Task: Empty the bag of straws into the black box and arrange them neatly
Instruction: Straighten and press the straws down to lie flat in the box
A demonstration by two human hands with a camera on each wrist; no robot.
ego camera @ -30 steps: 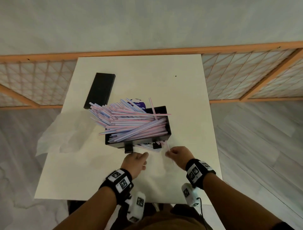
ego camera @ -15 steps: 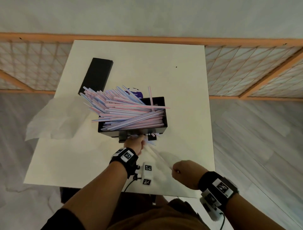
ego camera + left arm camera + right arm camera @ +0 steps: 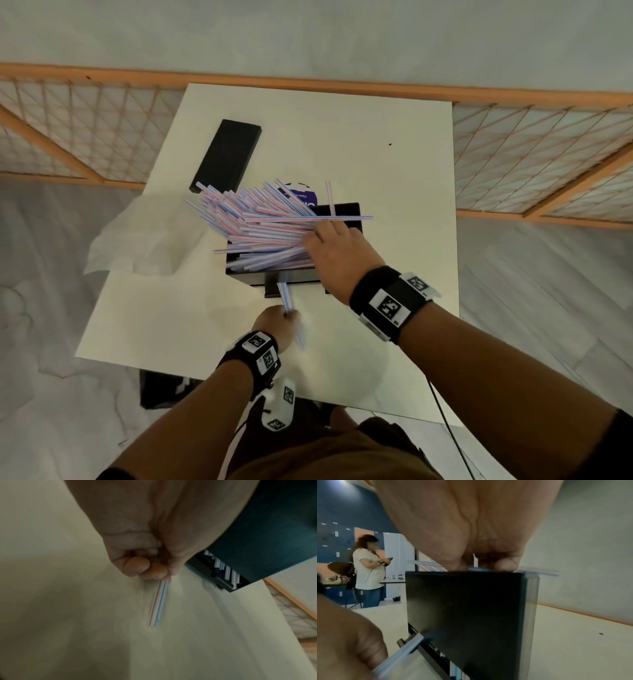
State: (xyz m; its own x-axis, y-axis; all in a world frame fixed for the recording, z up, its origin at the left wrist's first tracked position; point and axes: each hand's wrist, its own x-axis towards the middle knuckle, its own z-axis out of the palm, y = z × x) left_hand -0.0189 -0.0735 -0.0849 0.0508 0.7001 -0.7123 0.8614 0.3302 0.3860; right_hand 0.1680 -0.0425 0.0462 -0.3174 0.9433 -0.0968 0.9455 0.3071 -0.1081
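The black box [image 3: 346,212] stands mid-table, heaped with striped straws [image 3: 260,226] whose ends fan out over its left side. My right hand [image 3: 325,236] is on top of the pile at the box's right end; in the right wrist view its thumb and fingertips [image 3: 505,563] curl down and pinch a straw [image 3: 477,568] at the box's rim [image 3: 465,574]. My left hand [image 3: 279,317] is near the front edge and grips a few straws [image 3: 158,601] that lead back to the slot at the foot of the box [image 3: 257,534]. The empty clear bag [image 3: 144,236] lies crumpled at the left.
A flat black lid [image 3: 226,156] lies at the back left of the white table [image 3: 394,171]. A purple round label [image 3: 303,195] shows behind the straws. An orange-framed lattice screen [image 3: 534,161] lines the far side. Another person [image 3: 366,572] stands far off.
My right hand has gone from the front right of the table up onto the straw pile. My left hand has drawn back from the box's slot, pulling a few straws out with it.
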